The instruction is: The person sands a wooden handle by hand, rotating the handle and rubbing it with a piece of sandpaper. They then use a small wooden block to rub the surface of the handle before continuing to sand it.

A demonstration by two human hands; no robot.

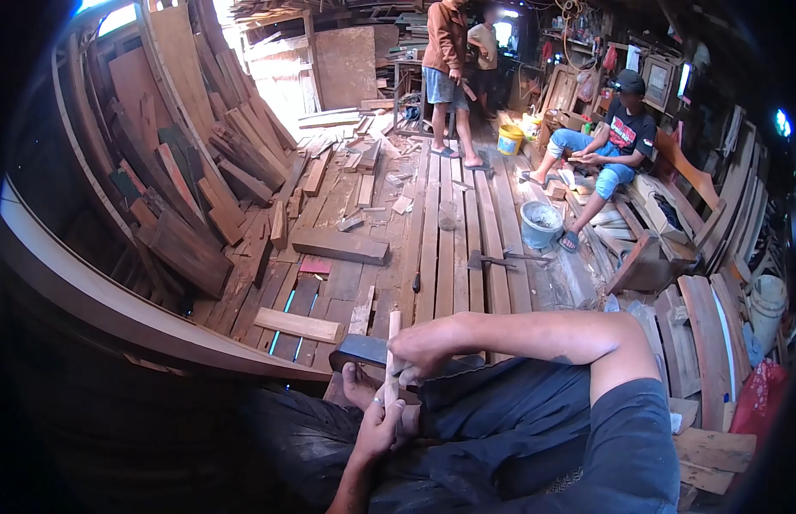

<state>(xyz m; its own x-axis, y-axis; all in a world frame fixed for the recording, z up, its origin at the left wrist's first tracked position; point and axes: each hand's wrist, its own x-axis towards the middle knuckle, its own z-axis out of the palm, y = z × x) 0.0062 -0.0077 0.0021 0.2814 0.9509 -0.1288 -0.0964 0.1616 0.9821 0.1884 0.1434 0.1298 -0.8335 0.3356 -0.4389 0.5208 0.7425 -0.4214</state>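
If my left hand (379,433), pinching the wooden stick (391,385) at six o'clock, slackens under my right hand's (422,346) curled grip, it could jab my bare foot (357,387) at nine.

head-worn | faces forward, down | fingers (406,349) near | floor (345,281) beyond

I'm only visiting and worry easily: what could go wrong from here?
The right hand could slip along the wooden stick into the left hand, just below it in view. The bare foot is close by, so a slip might hurt it too. The axe-like tool lying on the boards could trip someone.
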